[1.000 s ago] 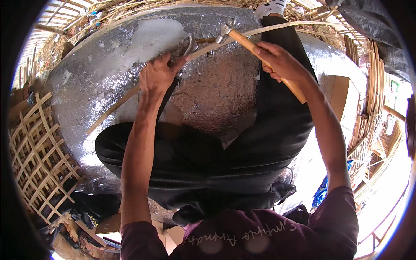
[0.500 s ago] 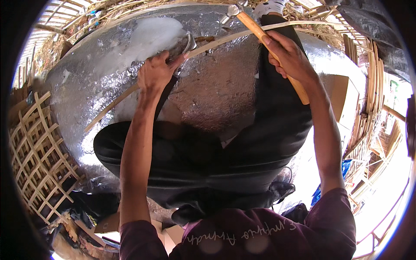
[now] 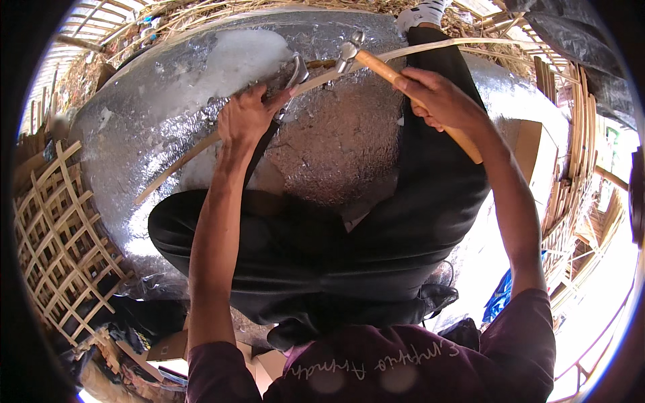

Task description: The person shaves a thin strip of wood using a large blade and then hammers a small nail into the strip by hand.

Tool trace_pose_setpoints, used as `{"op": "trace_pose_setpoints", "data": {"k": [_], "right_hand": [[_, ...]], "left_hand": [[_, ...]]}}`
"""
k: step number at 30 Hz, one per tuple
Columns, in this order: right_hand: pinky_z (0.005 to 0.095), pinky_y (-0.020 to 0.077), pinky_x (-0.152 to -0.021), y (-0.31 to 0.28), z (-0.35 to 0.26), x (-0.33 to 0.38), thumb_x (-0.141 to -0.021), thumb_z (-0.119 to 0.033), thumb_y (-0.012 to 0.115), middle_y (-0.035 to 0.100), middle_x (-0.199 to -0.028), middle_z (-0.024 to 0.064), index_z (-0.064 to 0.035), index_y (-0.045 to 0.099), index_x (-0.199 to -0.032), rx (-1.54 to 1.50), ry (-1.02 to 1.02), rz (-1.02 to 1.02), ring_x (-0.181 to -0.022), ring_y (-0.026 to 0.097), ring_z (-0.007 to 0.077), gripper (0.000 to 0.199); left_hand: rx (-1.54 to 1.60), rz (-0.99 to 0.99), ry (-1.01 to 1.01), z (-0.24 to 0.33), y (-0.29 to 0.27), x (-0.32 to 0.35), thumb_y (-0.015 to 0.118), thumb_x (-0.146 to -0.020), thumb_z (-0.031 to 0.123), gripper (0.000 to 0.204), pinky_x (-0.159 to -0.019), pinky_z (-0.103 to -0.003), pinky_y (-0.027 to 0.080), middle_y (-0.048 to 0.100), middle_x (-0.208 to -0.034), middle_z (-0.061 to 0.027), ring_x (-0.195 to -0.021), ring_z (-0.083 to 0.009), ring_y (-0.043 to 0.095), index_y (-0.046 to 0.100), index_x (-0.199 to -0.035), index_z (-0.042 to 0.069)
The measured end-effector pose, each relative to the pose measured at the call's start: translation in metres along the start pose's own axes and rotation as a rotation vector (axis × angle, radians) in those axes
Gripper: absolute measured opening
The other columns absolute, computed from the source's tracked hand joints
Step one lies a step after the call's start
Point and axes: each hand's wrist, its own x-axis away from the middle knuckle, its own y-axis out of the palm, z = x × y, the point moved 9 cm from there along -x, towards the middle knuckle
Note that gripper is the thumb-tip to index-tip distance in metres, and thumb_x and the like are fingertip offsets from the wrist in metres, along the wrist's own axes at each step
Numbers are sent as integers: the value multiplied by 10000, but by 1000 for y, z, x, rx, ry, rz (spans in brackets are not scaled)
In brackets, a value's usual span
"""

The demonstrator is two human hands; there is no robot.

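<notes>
1. Left of the silver sheet [image 3: 127, 138]: bamboo lattice [image 3: 60, 235], already woven.
2. Across the sheet: bamboo strip [image 3: 319, 80], looking whole, seemingly unfinished; left hand [image 3: 243, 115] pinching it.
3. Over the sheet's right: right hand [image 3: 440, 99] gripping ball-peen hammer [image 3: 377, 65].

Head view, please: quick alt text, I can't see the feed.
The right hand grips a wooden-handled hammer, its metal head at a long pale strip, contact unclear. The left hand holds the strip, near a curved metal piece. The person sits in black trousers over silvery foil sheeting, a woven lattice at left.
</notes>
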Motion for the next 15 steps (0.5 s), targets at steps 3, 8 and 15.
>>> {"op": "trace_pose_setpoints", "data": {"k": [3,8,15], "right_hand": [[238,379,-374,-15,-15,4,-1003,-410,453,424,-592,-14,-83,544,-1120,-83,-52,39,-439,429,63,359],[226,363,-380,-1,10,-1,-997,-422,469,412,-591,-17,-79,545,-1126,-114,21,-8,-442,422,58,375],[221,382,-379,-33,-17,11,-985,-435,486,435,-584,-13,-107,558,-1172,-85,-86,136,-420,429,65,384]], "left_hand": [[-51,42,35,3,-3,-2,606,-778,693,622,-510,-422,546,661,-626,-134,-587,-321,678,708,-842,83],[-38,0,29,0,3,-1,622,-787,665,603,-548,-429,530,649,-643,-156,-624,-352,667,683,-808,65],[-48,72,51,5,-5,-2,649,-766,663,577,-493,-420,528,629,-566,-118,-551,-319,659,695,-778,87]]}}
